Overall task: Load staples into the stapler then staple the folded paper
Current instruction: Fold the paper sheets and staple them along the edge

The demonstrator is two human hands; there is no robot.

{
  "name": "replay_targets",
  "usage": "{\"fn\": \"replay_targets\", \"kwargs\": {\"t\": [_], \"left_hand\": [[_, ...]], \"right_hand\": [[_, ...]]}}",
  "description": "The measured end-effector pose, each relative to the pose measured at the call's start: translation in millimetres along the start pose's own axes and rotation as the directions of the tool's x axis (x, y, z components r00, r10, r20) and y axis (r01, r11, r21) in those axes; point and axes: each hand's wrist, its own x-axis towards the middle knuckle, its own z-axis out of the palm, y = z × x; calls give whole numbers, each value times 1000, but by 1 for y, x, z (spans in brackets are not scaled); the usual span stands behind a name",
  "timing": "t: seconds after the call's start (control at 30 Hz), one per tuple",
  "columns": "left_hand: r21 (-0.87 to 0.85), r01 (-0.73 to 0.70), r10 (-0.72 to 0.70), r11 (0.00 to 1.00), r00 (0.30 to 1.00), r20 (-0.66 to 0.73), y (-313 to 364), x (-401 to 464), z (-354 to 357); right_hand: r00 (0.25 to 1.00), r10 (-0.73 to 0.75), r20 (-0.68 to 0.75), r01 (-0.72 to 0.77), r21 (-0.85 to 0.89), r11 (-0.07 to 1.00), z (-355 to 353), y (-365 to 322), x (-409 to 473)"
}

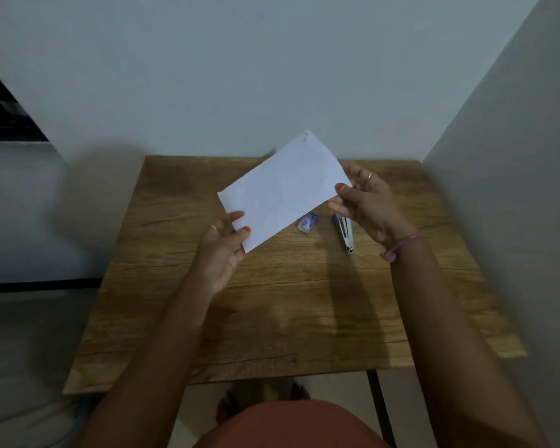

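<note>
Both hands up over the table (175,318), holding the folded paper (282,189) in the air between them; left hand (222,253) pinches the paper's near-left corner, thumb on top, fingers under; right hand (366,205) pinches the far-right short edge the same way; neither hand free. Paper's long axis runs diagonal, near-left to far-right, tilted up off the table. Stapler (345,232) lies flat on the table just below and beside the right hand, long axis roughly front to back, metal end toward the person, blue end away; looks untouched; cannot tell whether it is loaded. Small blue-and-white staple box (307,221) sits just left of the stapler, partly under the paper's lower edge. Right hand is clearly nearer both stapler and box, left hand well apart from them; judgement: loading not yet begun, paper needs setting down first, likely to the left, since it overhangs the box; nothing else blocks the reach. Pink band (401,245) on right wrist; pale walls behind and to the right.
</note>
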Motion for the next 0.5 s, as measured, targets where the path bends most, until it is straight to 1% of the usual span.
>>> {"fn": "replay_targets", "kwargs": {"t": [0.03, 0.1, 0.17, 0.2, 0.23, 0.27, 0.3, 0.37, 0.4, 0.43, 0.5], "left_hand": [[111, -8, 8, 994, 1000, 4, 3, 2, 1], [348, -42, 46, 937, 999, -4, 7, 3, 3], [511, -136, 163, 849, 987, -8, 11, 5, 7], [559, -200, 238, 805, 971, 6, 13, 6, 8], [589, -259, 304, 766, 952, 24, 14, 8, 9], [601, -302, 351, 740, 936, 37, 15, 10, 10], [599, -327, 381, 731, 924, 38, 16, 11, 11], [577, -345, 411, 741, 911, 17, 17, 14, 13], [566, -348, 419, 748, 908, 4, 17, 15, 14], [555, -349, 422, 755, 907, -3, 17, 15, 15], [525, -349, 418, 776, 908, -15, 18, 17, 17]], "right_hand": [[1000, 1, 6, 0, -41, 999, -6, 1, 2], [1000, -1, 4, 2, -95, 995, -16, 5, 6], [997, 4, -80, -14, -128, 992, -25, 15, 11], [986, -2, -169, -29, -181, 983, -29, 22, 15], [961, -30, -276, -53, -287, 957, -34, 31, 19], [930, -68, -362, -101, -428, 898, -38, 40, 22], [911, -83, -403, -173, -558, 812, -41, 50, 24], [919, -8, -395, -307, -727, 615, -42, 67, 25], [930, 30, -367, -324, -775, 542, -39, 75, 24], [937, 42, -347, -320, -804, 501, -36, 81, 23], [938, 29, -345, -315, -816, 484, -33, 86, 26]]}}
